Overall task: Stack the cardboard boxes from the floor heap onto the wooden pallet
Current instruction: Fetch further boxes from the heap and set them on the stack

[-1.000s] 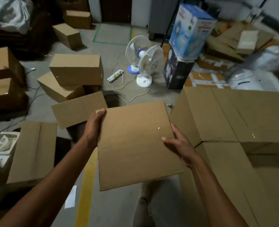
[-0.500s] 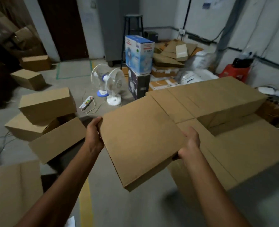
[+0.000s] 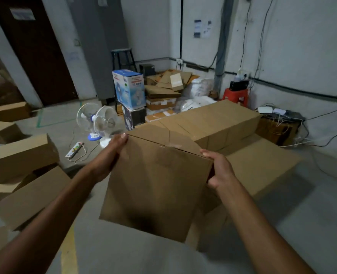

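One cardboard box (image 3: 155,186) hangs above the floor, closed, its contents hidden; the left hand (image 3: 112,155) and right hand (image 3: 221,171) each clasp an upper corner; just behind sits a stack of boxes (image 3: 219,121); at least four loose boxes (image 3: 21,155) lie left; two fans (image 3: 102,123) stand beyond.

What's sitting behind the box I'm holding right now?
Behind the held box stands a raised row of cardboard boxes, with a lower layer in front. The held box covers their near ends, and no pallet shows beneath them.
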A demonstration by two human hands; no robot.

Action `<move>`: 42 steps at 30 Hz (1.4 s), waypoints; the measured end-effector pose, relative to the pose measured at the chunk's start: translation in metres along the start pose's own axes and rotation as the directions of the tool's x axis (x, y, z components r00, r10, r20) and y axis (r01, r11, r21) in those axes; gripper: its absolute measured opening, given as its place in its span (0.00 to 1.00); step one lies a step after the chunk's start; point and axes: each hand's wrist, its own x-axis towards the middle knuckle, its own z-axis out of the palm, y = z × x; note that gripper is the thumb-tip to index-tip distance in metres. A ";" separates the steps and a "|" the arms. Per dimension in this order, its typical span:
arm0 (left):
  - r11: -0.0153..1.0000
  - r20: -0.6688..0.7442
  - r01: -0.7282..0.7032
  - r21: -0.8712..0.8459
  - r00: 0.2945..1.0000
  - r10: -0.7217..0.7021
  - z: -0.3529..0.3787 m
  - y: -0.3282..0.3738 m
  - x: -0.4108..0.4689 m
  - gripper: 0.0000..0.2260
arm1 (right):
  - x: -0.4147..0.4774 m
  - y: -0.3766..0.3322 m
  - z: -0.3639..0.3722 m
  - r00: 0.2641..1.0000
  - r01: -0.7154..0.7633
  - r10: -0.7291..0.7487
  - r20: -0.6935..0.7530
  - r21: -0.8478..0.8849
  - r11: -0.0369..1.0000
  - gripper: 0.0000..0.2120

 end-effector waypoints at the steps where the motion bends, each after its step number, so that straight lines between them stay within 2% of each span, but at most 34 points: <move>1: 1.000 -0.049 0.003 -0.013 0.999 -0.003 0.019 0.013 -0.001 0.29 | -0.003 -0.009 -0.010 0.999 0.031 -0.031 0.013 -0.002 1.000 0.08; 3: 0.997 -0.092 0.033 -0.074 0.995 -0.039 0.051 0.036 -0.006 0.28 | -0.004 -0.027 -0.033 0.993 0.111 -0.111 0.032 0.004 0.994 0.11; 5: 0.983 -0.043 0.050 -0.177 0.997 -0.058 0.074 0.050 -0.008 0.34 | -0.004 -0.045 -0.056 0.985 0.164 -0.162 0.058 -0.021 0.986 0.14; 6: 0.974 -0.020 0.076 -0.216 0.996 -0.082 0.086 0.055 -0.007 0.32 | -0.002 -0.053 -0.067 0.981 0.186 -0.183 0.068 -0.045 0.981 0.15; 8: 0.944 0.047 0.155 -0.291 0.988 -0.148 0.114 0.061 -0.001 0.23 | 0.005 -0.070 -0.087 0.970 0.234 -0.227 0.085 -0.088 0.968 0.22; 10: 0.915 0.081 0.215 -0.342 0.977 -0.199 0.143 0.061 0.009 0.23 | 0.016 -0.086 -0.103 0.959 0.279 -0.271 0.081 -0.117 0.953 0.25; 12: 0.904 0.090 0.209 -0.373 0.978 -0.189 0.170 0.055 0.027 0.24 | 0.032 -0.105 -0.119 0.949 0.315 -0.308 0.063 -0.165 0.935 0.25; 15: 0.899 0.074 0.170 -0.403 0.985 -0.153 0.214 0.043 0.060 0.18 | 0.069 -0.135 -0.145 0.922 0.386 -0.381 0.074 -0.286 0.877 0.25; 19: 0.888 0.064 0.135 -0.440 0.991 -0.119 0.286 0.023 0.128 0.23 | 0.135 -0.194 -0.179 0.903 0.408 -0.424 0.070 -0.446 0.796 0.20; 22: 0.859 0.057 0.114 -0.499 0.993 -0.099 0.341 0.013 0.187 0.22 | 0.201 -0.235 -0.205 0.936 0.326 -0.344 0.071 -0.542 0.775 0.25; 26: 0.818 0.037 0.120 -0.562 0.992 -0.120 0.390 0.002 0.257 0.26 | 0.263 -0.270 -0.225 0.990 0.122 -0.137 0.018 -0.580 0.805 0.10; 29: 0.803 0.021 0.133 -0.580 0.989 -0.149 0.419 -0.002 0.300 0.27 | 0.321 -0.283 -0.244 0.999 -0.015 -0.016 -0.049 -0.575 0.818 0.19; 33: 0.825 -0.042 0.145 -0.546 0.979 -0.199 0.449 -0.014 0.330 0.31 | 0.376 -0.276 -0.268 0.998 -0.061 0.046 -0.042 -0.551 0.832 0.19; 34: 0.838 -0.046 0.145 -0.527 0.979 -0.198 0.455 -0.018 0.335 0.29 | 0.388 -0.273 -0.275 0.997 -0.072 0.065 -0.031 -0.549 0.833 0.21; 37: 0.863 -0.084 0.158 -0.480 0.971 -0.224 0.473 -0.035 0.345 0.31 | 0.422 -0.268 -0.292 0.992 -0.105 0.128 0.002 -0.558 0.823 0.33; 40: 0.875 -0.149 0.170 -0.454 0.953 -0.263 0.498 -0.048 0.347 0.32 | 0.456 -0.266 -0.311 0.986 -0.110 0.161 0.041 -0.564 0.818 0.32; 42: 0.870 -0.189 0.184 -0.457 0.936 -0.297 0.518 -0.055 0.345 0.32 | 0.473 -0.267 -0.323 0.981 -0.120 0.187 0.053 -0.592 0.797 0.38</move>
